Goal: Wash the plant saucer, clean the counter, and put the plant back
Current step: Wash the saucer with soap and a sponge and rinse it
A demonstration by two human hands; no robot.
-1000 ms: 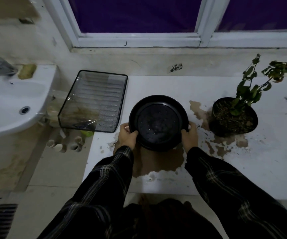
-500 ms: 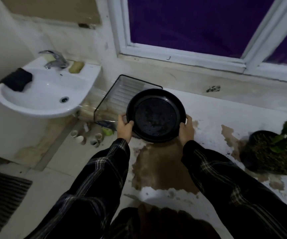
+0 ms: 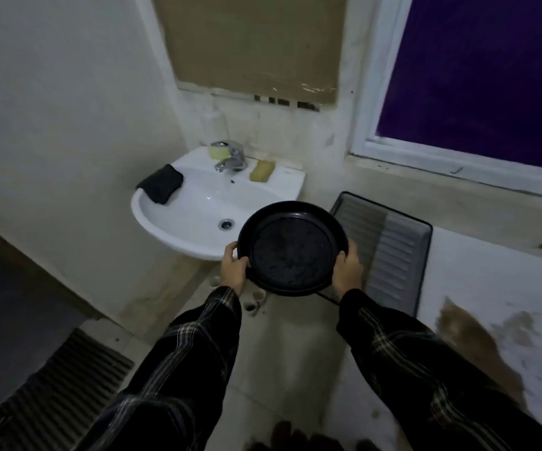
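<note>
- A person holds a round black saucer (image 3: 292, 249) in the air with both hands, in front of the near right edge of a white sink (image 3: 194, 219).
- The left hand (image 3: 234, 271) curls over the saucer's left rim; the right hand (image 3: 347, 271) grips the right rim, thumb over the lip.
- The saucer looks like rigid plastic, light and shallow. Its floor is speckled with dirt and looks wet, so the rim may be slippery; holding it at opposite edges and level seems the safest way to keep any dirty water from spilling.
- On the sink's left rim lies a black sponge (image 3: 162, 183). A tap (image 3: 230, 157) stands at the back, with a yellowish bar of soap (image 3: 262, 170) to its right.
- Just right of the saucer, a clear ribbed tray (image 3: 393, 249) lies on the white counter (image 3: 490, 288).
- A brown muddy stain (image 3: 471, 333) spreads over the counter's near part.
- The plant is out of view.
- Nothing blocks the way to the basin; the sponge sits close to where the saucer would go.
</note>
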